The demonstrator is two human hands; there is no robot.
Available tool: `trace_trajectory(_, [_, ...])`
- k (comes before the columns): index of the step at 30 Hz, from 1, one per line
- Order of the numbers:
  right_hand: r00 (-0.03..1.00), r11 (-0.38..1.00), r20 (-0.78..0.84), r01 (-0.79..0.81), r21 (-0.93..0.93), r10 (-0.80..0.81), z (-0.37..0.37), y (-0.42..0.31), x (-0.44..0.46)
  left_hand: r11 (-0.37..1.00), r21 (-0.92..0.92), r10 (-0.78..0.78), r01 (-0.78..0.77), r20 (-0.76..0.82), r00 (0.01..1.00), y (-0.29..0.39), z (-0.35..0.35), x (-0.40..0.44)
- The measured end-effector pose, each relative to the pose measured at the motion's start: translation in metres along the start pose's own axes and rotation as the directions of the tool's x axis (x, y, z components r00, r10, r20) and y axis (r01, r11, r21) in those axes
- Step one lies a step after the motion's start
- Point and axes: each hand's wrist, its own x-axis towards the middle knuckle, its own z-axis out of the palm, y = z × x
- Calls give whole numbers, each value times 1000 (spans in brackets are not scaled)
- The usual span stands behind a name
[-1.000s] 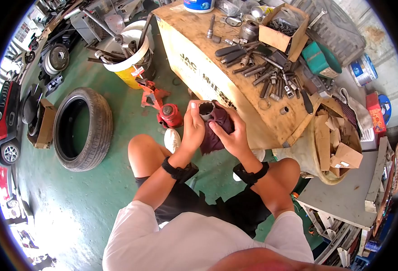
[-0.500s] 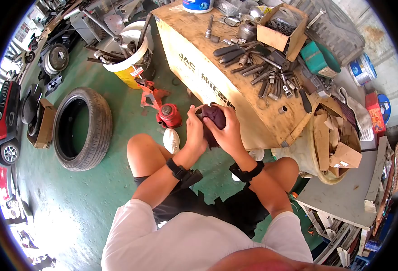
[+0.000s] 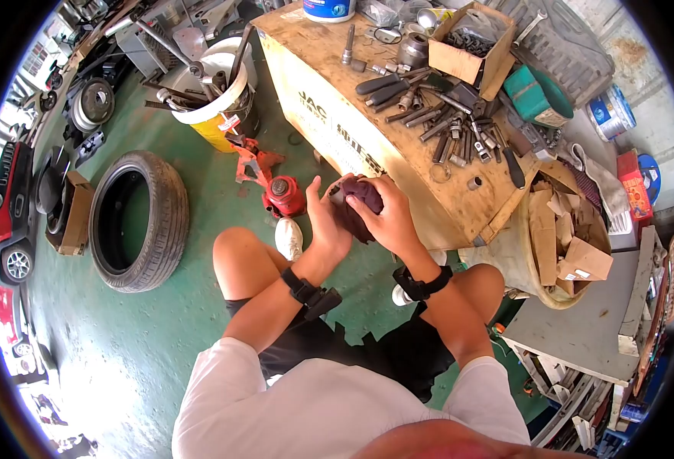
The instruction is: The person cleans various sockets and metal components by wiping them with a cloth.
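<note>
Both hands meet in front of me, above the floor beside the wooden crate. My right hand [image 3: 392,218] is closed on a dark maroon rag [image 3: 362,200], its thumb pressed on the bunched cloth. My left hand [image 3: 329,223] cups the other side of the bundle with its thumb raised. A small greyish part [image 3: 337,200] shows at the rag's left edge against the left palm. The cloth and fingers cover most of it, so I cannot tell its kind.
The wooden crate [image 3: 329,115] bears sockets and tools [image 3: 459,126], a carton [image 3: 472,46] and a green container [image 3: 537,96]. A red bottle jack [image 3: 283,196], a tyre [image 3: 170,222] and a tool bucket [image 3: 213,126] stand at left. A scrap-filled bin [image 3: 539,283] is at right.
The rag has shifted in my hands, its lower end now gathered higher. My left thumb has lifted away from the bundle. The view has moved slightly.
</note>
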Motion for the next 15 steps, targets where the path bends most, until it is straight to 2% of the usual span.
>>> trace_trajectory(4, [998,998,15,58,-13,-58,2,-8,-3,995,-99,22,-10,120,993,4,1,-1])
trace_trajectory(7, [995,992,53,89,-90,-84,3,-17,-5,985,-170,61,-19,244,968,8,-2,0])
trace_trajectory(11, [993,989,24,116,-91,-114,-3,-19,-5,985,-174,61,-15,266,962,7,0,-2])
trace_trajectory(15, [980,984,79,179,12,-180,-16,-19,-3,981,-192,34,31,326,945,12,3,-5])
